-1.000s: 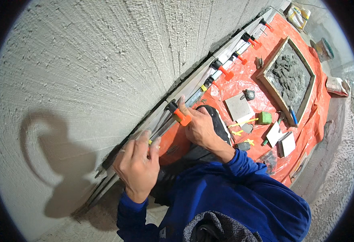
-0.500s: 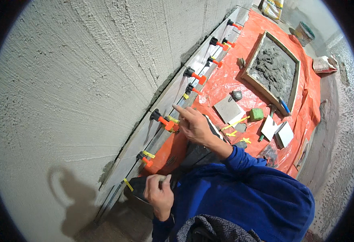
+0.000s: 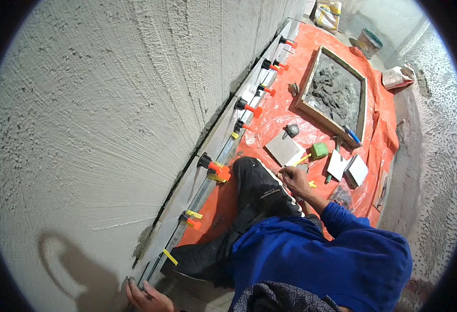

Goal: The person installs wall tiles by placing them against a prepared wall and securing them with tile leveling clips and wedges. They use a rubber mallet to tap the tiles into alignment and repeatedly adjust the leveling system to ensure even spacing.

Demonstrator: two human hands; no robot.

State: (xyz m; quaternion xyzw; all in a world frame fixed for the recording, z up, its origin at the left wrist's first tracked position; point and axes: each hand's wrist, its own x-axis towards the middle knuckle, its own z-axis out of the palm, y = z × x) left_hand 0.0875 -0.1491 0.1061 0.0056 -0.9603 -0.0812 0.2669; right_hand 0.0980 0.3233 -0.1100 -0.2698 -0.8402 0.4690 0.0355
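Meeting the strip's lower end: the bare left hand point(image 3: 149, 298), fingertips slightly spread at the row's near end; whether they grip anything I cannot tell.
Tile strip: a narrow row of pale grey tiles point(image 3: 185, 190) along the foot of the rough grey plastered wall point(image 3: 82, 119), with a straight bluish-grey metal rail point(image 3: 203, 196) along its outer side.
Tile handling: stiff, likely smooth and brittle at the corners — best taken by the flat face or long edges, without prying.
Rail handling: rigid, probably light and a little slick; the outer edge offers the clearest hold.
Right hand: the bare right hand point(image 3: 296, 182), fingers curled beside the knee, over the sheet; whether anything sits in them I cannot tell.
Clips in the way: black-and-orange plastic clips point(image 3: 221, 170) stick out along the row, and a thin yellow plastic strip point(image 3: 170, 257) juts near its lower end.
Leg in the way: a bent leg in dark trousers point(image 3: 259, 190) fills the space beside the rail.
Sheet: crumpled orange plastic sheet point(image 3: 384, 122) — probably slippery — bearing a green block point(image 3: 319, 151) and a ribbed white tile point(image 3: 284, 149).
Tray: a shallow wood-framed tray point(image 3: 322, 122) of lumpy grey mortar point(image 3: 335, 88), well apart from both hands.
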